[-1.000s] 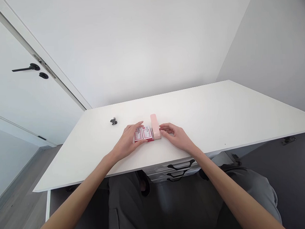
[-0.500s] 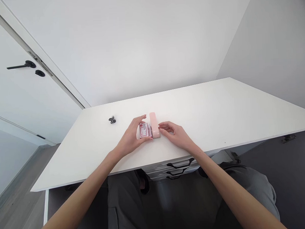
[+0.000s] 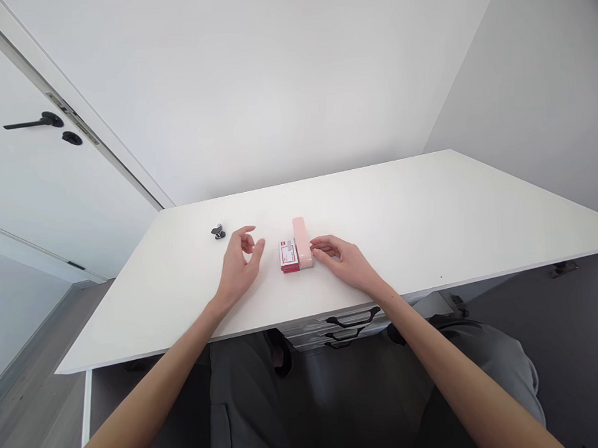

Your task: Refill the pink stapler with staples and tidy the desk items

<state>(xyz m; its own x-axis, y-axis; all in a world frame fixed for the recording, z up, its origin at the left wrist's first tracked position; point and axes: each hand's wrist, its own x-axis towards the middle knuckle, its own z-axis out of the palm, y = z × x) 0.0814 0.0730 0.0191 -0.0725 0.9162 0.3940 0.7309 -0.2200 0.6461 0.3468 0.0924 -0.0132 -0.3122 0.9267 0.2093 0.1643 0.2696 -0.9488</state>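
A pink stapler [image 3: 302,243] lies lengthwise on the white tabletop [image 3: 387,214]. Against its left side sits a small stack of red-and-white boxes [image 3: 288,256], the label facing up. My left hand [image 3: 241,258] is apart from the stack on its left, thumb and fingers spread with nothing between them. Beside the stapler's right edge rests my right hand [image 3: 338,256], fingers loosely curved and apart, the tips at or very near the stapler; I cannot tell whether they touch it. Black binder clips [image 3: 218,232] lie beyond my left hand.
Below the table's front edge are drawers with black handles [image 3: 354,319]. A white wall [image 3: 294,87] stands behind the table. To the left is a door [image 3: 22,175] with a black lever handle [image 3: 33,122]. My legs are under the table.
My left hand has let go of the box stack and moved left, leaving it against the stapler. My right hand has stayed in place by the stapler.
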